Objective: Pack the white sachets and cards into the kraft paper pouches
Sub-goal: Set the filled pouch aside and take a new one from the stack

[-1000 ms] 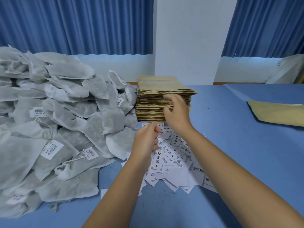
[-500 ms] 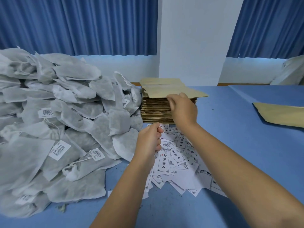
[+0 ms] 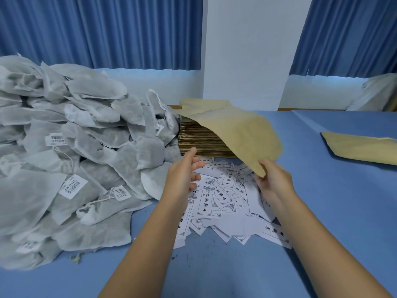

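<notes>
Kraft pouch [image 3: 240, 134] pinched by R hand [image 3: 271, 179]

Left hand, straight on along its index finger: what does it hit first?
Most likely the front edge of the kraft pouch stack, just beyond the left hand. The loose pouch held by the right hand hangs to the right of that line. Depth is unclear from one view.

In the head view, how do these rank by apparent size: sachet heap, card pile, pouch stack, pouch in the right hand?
1. sachet heap
2. card pile and held pouch: too alike to rank
3. pouch stack, partly covered
</notes>
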The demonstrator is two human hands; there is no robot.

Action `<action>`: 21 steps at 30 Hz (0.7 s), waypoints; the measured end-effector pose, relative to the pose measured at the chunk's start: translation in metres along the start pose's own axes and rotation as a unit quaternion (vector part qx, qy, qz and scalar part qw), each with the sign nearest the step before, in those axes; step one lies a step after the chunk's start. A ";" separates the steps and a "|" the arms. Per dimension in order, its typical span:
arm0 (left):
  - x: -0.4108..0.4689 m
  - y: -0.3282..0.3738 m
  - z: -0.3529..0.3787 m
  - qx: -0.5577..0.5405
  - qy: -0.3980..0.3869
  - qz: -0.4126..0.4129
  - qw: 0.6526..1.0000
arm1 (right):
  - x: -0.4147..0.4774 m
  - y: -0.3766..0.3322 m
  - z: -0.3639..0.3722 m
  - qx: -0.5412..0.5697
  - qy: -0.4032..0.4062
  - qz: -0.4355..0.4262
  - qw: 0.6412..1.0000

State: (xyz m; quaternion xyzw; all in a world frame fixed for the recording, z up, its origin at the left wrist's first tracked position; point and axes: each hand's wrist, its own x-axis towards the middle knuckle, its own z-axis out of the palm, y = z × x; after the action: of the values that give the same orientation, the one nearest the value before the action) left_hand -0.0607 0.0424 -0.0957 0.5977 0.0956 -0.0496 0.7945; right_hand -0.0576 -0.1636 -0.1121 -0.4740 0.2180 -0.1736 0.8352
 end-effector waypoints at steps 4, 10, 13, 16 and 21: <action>-0.003 -0.001 0.002 0.021 -0.001 0.018 1.000 | 0.001 -0.008 -0.010 0.007 -0.028 0.093 0.995; -0.005 0.004 -0.008 -0.016 0.068 0.064 0.996 | 0.005 -0.025 -0.024 -0.232 -0.026 0.073 0.970; -0.004 0.004 -0.011 -0.010 0.165 0.146 0.975 | 0.006 -0.036 -0.030 -0.268 -0.025 0.069 0.961; -0.006 0.006 -0.012 0.091 0.225 0.215 0.946 | 0.007 -0.042 -0.035 -0.309 -0.032 0.072 0.948; 0.001 0.001 -0.022 0.325 0.220 0.245 0.887 | 0.004 -0.051 -0.042 -0.438 -0.032 0.038 0.898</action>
State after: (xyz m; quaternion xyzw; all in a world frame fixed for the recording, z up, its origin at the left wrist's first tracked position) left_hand -0.0612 0.0635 -0.1003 0.8224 0.0964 0.2510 0.5013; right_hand -0.0810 -0.2203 -0.0874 -0.7886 0.2632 -0.0140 0.5555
